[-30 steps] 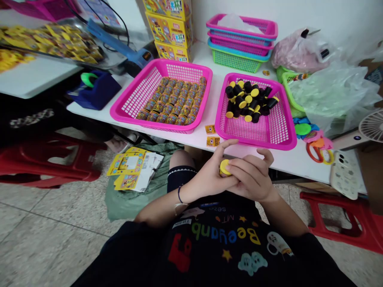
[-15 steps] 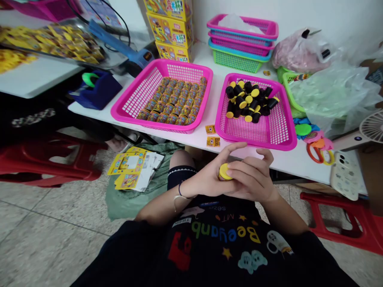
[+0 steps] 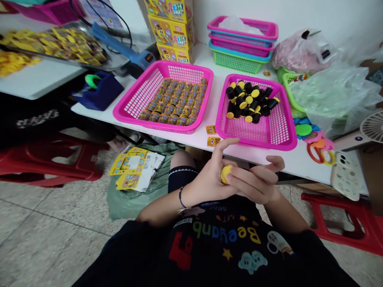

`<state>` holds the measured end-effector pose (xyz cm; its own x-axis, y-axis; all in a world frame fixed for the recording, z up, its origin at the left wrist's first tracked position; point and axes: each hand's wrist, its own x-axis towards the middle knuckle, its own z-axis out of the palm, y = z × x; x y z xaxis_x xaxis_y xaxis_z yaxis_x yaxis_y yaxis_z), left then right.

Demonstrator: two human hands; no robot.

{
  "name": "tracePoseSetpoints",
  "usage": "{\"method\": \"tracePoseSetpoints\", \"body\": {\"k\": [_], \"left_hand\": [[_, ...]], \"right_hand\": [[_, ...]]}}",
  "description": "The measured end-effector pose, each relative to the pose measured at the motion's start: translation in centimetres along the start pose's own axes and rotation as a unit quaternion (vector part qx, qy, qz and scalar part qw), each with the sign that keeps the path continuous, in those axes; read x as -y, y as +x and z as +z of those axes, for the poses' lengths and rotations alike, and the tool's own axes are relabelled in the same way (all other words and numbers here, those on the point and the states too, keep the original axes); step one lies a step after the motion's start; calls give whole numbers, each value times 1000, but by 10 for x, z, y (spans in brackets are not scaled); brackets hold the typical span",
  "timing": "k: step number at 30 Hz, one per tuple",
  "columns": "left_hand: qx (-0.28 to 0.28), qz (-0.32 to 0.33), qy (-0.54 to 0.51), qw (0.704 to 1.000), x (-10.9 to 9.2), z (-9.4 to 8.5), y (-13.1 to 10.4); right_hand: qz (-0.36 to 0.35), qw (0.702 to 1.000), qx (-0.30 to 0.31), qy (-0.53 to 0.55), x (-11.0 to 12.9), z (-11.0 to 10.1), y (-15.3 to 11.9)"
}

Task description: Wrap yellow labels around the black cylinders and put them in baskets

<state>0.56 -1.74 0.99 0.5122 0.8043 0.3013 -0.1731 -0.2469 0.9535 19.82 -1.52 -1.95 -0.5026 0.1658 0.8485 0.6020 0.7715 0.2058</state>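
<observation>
Between my two hands, just off the table's front edge, is a small container with a round yellow cap (image 3: 226,174); its body is hidden by my fingers. My left hand (image 3: 209,177) is wrapped round it, index finger raised. The fingers of my right hand (image 3: 254,181) press on the cap and the side. Beyond them stands a pink basket (image 3: 254,139) with a heap of black, yellow-capped containers (image 3: 249,99). Left of it, another pink basket (image 3: 128,105) holds rows of containers with printed wraps (image 3: 176,103). Two small printed labels (image 3: 213,141) lie between the baskets.
Yellow boxes (image 3: 172,32) and stacked baskets (image 3: 241,59) stand at the back. A blue tape dispenser (image 3: 103,93) and a blue tool (image 3: 122,46) are at left. Plastic bags (image 3: 335,89), scissors (image 3: 320,153), a phone (image 3: 347,175) and a fan (image 3: 372,127) crowd the right.
The yellow cap has tilted and shifted slightly down within my hands. My left index finger has risen more upright, and my right fingers have moved a little to the right.
</observation>
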Motion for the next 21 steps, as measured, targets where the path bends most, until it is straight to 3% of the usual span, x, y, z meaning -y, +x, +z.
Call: {"method": "tracePoseSetpoints", "body": {"k": [3,9,16,21], "left_hand": [[73,6,-29,997,0,-9,2],[182,18,-30,983,-3,-24,11],[208,59,26,976,2,-29,18],[192,92,3,977,16,-27,18]], "right_hand": [[-41,998,-51,-25,0,-1,12],[-30,999,11,-43,6,-9,22],[9,998,20,62,7,-7,15],[25,975,118,188,2,-5,14]]}}
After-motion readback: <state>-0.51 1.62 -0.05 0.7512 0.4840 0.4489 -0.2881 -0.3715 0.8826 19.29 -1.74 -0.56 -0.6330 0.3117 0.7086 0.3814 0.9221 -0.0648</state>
